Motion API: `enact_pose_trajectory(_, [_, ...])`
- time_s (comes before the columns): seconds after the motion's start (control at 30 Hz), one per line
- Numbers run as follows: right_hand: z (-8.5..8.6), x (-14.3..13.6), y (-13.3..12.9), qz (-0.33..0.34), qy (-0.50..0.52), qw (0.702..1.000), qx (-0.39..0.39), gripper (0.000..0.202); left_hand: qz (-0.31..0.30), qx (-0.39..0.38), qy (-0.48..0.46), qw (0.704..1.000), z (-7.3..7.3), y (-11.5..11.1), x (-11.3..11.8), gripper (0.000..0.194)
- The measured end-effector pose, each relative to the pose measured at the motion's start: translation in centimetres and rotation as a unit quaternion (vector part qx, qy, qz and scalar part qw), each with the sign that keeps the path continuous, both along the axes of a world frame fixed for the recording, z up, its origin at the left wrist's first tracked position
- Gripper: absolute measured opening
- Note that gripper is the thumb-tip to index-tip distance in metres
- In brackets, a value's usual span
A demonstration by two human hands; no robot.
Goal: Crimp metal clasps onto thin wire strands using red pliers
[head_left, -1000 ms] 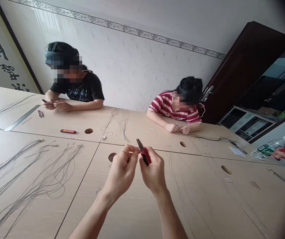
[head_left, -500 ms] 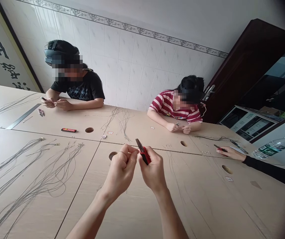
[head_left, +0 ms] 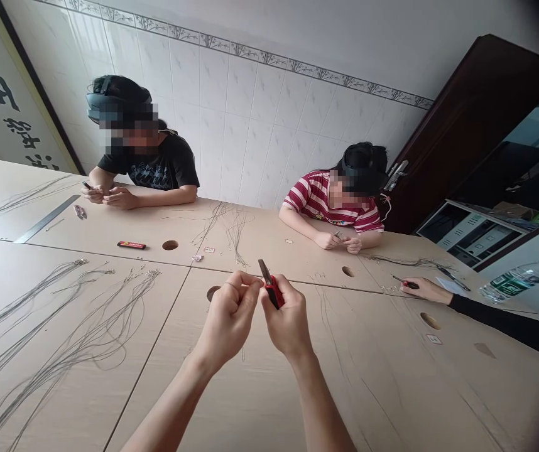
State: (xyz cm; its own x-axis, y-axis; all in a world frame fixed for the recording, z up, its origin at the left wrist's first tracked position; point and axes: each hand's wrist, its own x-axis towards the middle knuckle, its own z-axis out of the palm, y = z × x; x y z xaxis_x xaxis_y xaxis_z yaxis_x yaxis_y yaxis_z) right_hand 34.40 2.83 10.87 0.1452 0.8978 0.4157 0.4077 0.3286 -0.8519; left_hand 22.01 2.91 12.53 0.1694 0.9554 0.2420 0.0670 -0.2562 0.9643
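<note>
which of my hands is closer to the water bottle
Right. The right hand, gripping pliers, is left of the water bottle; the left hand is also left of it, but farther away.

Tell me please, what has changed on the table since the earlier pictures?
A co-worker's hand, with a red tool, has moved from the picture's right edge, near the bottle, leftward over the table. Nothing was visibly taken or released. The person's own left hand stays pinched, the right hand still holds the pliers, and the bottle stayed.
</note>
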Motion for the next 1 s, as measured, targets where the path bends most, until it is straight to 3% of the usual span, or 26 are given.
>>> enact_pose_trajectory(0.2, [0.1,-0.2,-0.1,0.006,0.001,1.0,-0.006,0.005,-0.017,-0.032,-0.005,0.999,0.4,0.4,-0.6,0.027])
enact_pose_trajectory(0.53, [1.1,-0.1,-0.9,0.055,0.051,0.996,-0.038,0.014,0.026,-0.028,-0.03,0.999,1.1,0.6,-0.7,0.028])
enact_pose_trajectory(0.67, [1.6,0.5,-1.5,0.068,0.101,0.992,-0.025,0.017,-0.01,-0.035,-0.035,0.999,1.3,0.6,-1.4,0.029])
enact_pose_trajectory(1.0, [1.9,1.0,-1.7,0.102,0.093,0.99,-0.026,0.02,-0.097,-0.035,-0.01,0.995,1.4,0.3,-1.7,0.031])
